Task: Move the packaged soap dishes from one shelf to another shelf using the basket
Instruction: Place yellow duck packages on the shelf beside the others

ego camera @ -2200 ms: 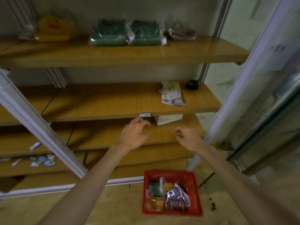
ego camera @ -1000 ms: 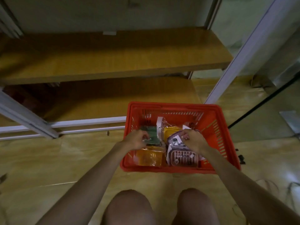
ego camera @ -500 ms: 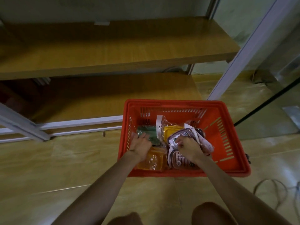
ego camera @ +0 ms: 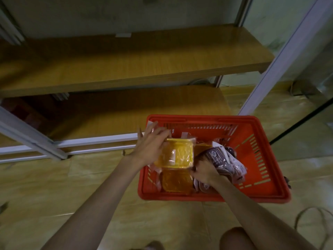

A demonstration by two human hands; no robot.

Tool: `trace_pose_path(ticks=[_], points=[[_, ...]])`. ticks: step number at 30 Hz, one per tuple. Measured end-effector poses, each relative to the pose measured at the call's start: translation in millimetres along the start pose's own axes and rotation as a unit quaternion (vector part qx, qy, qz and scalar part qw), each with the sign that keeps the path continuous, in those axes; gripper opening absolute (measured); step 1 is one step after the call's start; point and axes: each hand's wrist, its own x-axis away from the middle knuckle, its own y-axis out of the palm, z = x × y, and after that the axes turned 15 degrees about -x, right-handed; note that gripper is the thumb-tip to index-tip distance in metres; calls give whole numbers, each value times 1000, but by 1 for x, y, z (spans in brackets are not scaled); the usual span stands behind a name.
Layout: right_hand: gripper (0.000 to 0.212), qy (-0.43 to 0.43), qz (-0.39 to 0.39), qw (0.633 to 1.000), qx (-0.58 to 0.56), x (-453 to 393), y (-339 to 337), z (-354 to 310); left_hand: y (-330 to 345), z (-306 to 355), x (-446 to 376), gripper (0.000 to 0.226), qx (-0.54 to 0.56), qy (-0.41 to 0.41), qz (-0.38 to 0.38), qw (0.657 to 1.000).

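A red plastic basket [ego camera: 259, 159] stands on the floor in front of the shelves. My left hand [ego camera: 150, 147] grips a yellow packaged soap dish [ego camera: 177, 154] by its far edge and holds it tilted above the basket's left half. My right hand [ego camera: 205, 172] is closed on a brown packaged soap dish [ego camera: 222, 159] with a white printed label, raised over the basket's middle. An orange packaged soap dish [ego camera: 175, 182] lies in the basket's near left corner, under the yellow one. More wrapped packages sit beneath, mostly hidden.
Two wooden shelves face me: a low one [ego camera: 126, 112] just behind the basket and a higher one [ego camera: 126, 64] above it. A white metal rail [ego camera: 90, 143] runs along the floor. A white post [ego camera: 281, 56] rises at the right. A cable [ego camera: 310, 222] loops on the floor.
Since I crouched from the upper shelves to the basket, my left hand has lifted the yellow soap dish out of the pile and my right hand has raised the brown one.
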Motion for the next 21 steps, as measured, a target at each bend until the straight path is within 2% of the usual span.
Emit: trace_pose_path(ticks=[2, 5, 7, 9, 11, 14, 18, 21], points=[[52, 17, -47, 998, 37, -4, 6, -7, -8, -6, 1, 18, -15, -3, 28, 999], [77, 12, -85, 992, 94, -9, 14, -16, -15, -16, 6, 15, -35, -15, 45, 998], [77, 14, -91, 987, 134, -14, 21, -17, -15, -21, 11, 19, -49, -28, 34, 998], [68, 11, -79, 984, 160, -16, 22, -20, -12, -27, 17, 23, -84, -49, 15, 995], [49, -5, -48, 982, 185, -19, 20, -24, -5, -34, 23, 27, -121, -74, 15, 990], [30, -18, -22, 975, 221, -20, 20, -30, 6, -41, 30, 35, -102, -121, 5, 987], [29, -40, 21, 984, 174, -15, 19, -30, 13, -45, 37, 65, 5, -223, 47, 974], [31, -55, 42, 994, 82, -13, 17, -27, 10, -44, 41, 106, 108, -356, 57, 927]])
